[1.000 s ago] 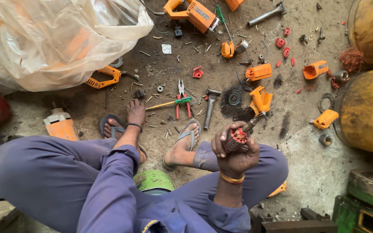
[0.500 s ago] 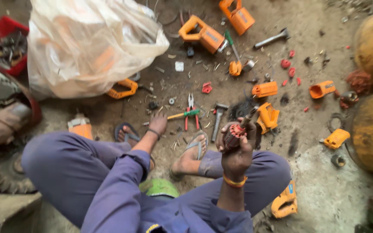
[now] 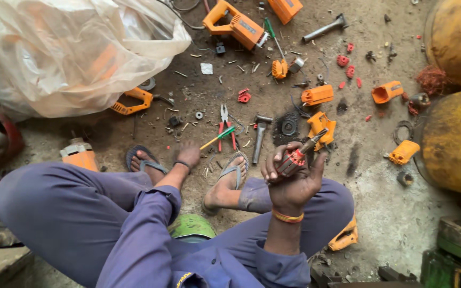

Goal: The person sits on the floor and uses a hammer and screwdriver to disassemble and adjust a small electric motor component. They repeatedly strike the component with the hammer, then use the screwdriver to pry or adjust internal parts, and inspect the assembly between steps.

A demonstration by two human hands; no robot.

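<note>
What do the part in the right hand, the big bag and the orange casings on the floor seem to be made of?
The motor armature in the right hand: probably metal, with reddish copper-like windings and a grey steel-looking shaft. The big bag: thin plastic film, translucent and creased, with orange shapes showing through. The orange casings: likely moulded plastic, matt and dusty, with even colour and rounded edges.

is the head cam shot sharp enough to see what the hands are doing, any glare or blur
Head view: soft even light, no glare; right hand and its red-wound motor rotor are fairly sharp; left hand by the screwdriver is clear; frame edges look slightly stretched.
</note>
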